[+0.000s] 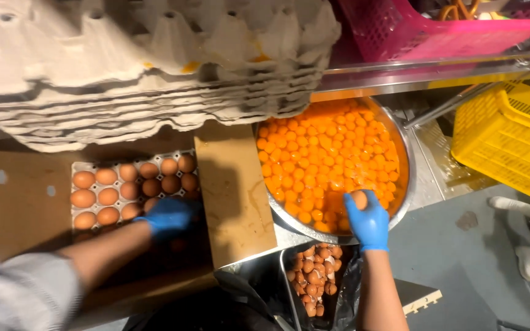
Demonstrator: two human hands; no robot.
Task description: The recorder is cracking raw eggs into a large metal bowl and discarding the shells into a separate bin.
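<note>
Fingers of the right hand [368, 222], in a blue glove, were curled around a brown egg [359, 199], holding it just over the near edge of the bowl [407, 160]. That wide metal bowl was filled almost to the rim with orange yolks [326, 153] lying in liquid. Below it, nearer the person, a metal bin [286, 270] lined with a black bag held a heap of broken shells [316, 276]. The left hand [168, 216], also gloved in blue, lay over the near right corner of the tray [78, 167]; its fingers bent down among the eggs, but I could not tell whether they gripped one. The grey pulp tray held rows of whole brown eggs [131, 187] and sat on brown cardboard [231, 190], which was stained with wet streaks beside the bowl. Above the tray, on a metal shelf, a stack of empty trays [148, 67] leaned out, some smeared with yolk. A pink crate [400, 34] stood on the same shelf to the right, and a yellow crate [510, 138] sat lower, well apart from the bowl.
</note>
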